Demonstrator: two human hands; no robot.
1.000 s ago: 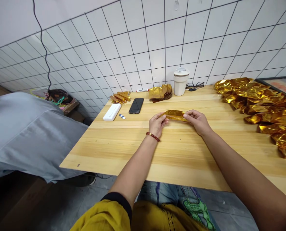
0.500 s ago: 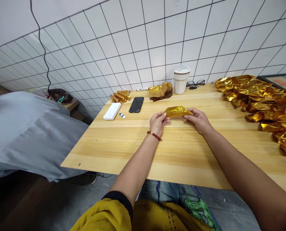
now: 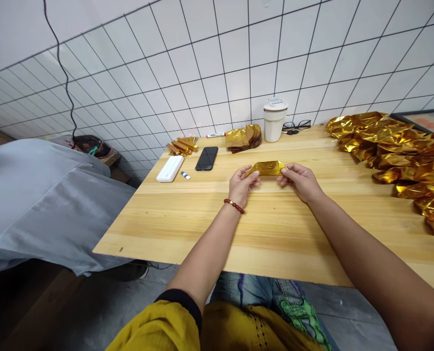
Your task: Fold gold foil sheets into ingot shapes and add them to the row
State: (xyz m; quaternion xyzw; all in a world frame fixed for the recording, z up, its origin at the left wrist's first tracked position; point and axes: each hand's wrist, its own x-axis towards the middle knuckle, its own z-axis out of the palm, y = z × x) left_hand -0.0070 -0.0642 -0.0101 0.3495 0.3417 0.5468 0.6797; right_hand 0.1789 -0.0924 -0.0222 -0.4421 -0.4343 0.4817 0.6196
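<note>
A folded piece of shiny gold foil [image 3: 270, 168] is stretched between my two hands, just over the wooden table [image 3: 187, 219]. My left hand [image 3: 242, 184] pinches its left end, thumb in front; a red bead bracelet circles that wrist. My right hand [image 3: 302, 181] grips the right end between thumb and fingers. Several folded gold foil pieces [image 3: 396, 156] lie in overlapping rows on the table's right side. Behind my hands is a stack of gold sheets [image 3: 243, 138], with a small heap of gold strips [image 3: 182, 146] farther left.
Along the back stand a white cup [image 3: 275, 120], glasses [image 3: 297, 126] and a marker [image 3: 216, 135]. A black phone [image 3: 207, 159], a white box-like device [image 3: 170, 169] and a small blue-white item [image 3: 185, 175] lie left. A person in grey [image 3: 52, 204] is beyond the left edge.
The foil between my hands looks flatter and straighter. My left thumb has moved right along it, and the fingers of my right hand have shifted slightly at its right end.
</note>
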